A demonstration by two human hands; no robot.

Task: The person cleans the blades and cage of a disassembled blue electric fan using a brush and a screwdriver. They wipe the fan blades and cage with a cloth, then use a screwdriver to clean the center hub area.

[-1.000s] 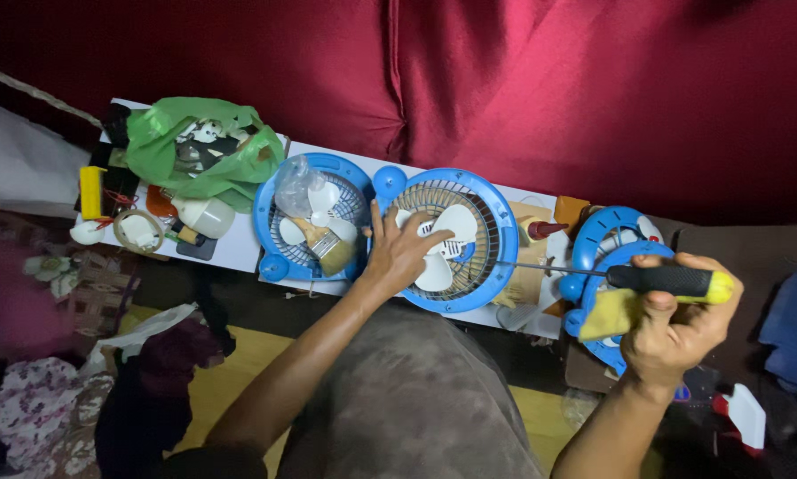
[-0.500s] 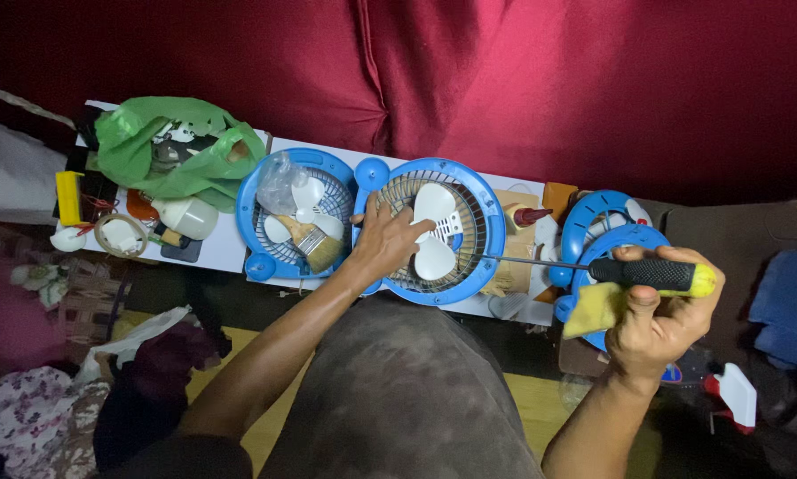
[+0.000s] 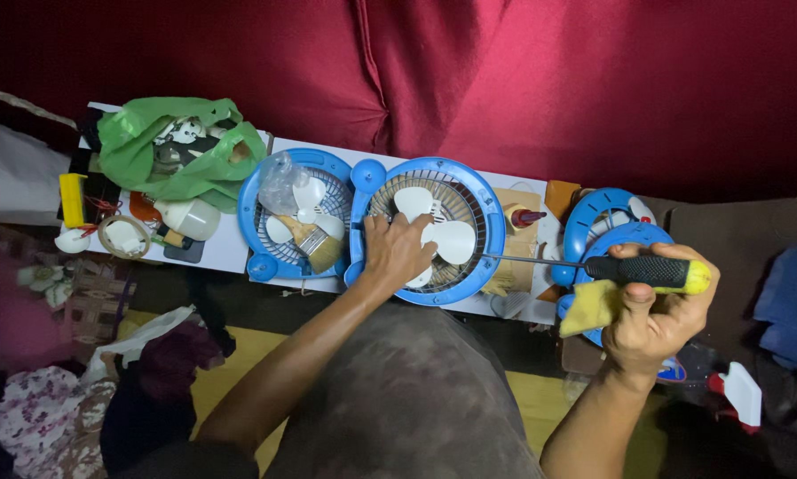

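left hand [image 3: 398,250] — fingers spread flat on blue fan [image 3: 430,231] | right hand [image 3: 651,310] — fingers gripping screwdriver [image 3: 647,270] and yellow sponge [image 3: 589,306]

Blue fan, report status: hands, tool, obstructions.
Left hand flat on blue fan grille. Right hand holds screwdriver and yellow cloth; shaft tip at fan rim. Paintbrush lies in neighbouring fan cover, clear.

Left hand [image 3: 397,250] on blue fan [image 3: 429,231]

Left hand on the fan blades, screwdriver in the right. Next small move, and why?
Probably steer the screwdriver tip inward toward the hub. Its shaft already reaches the rim of the blue fan, the left hand rests on the white blades, and the right hand grips the handle and a yellow cloth.
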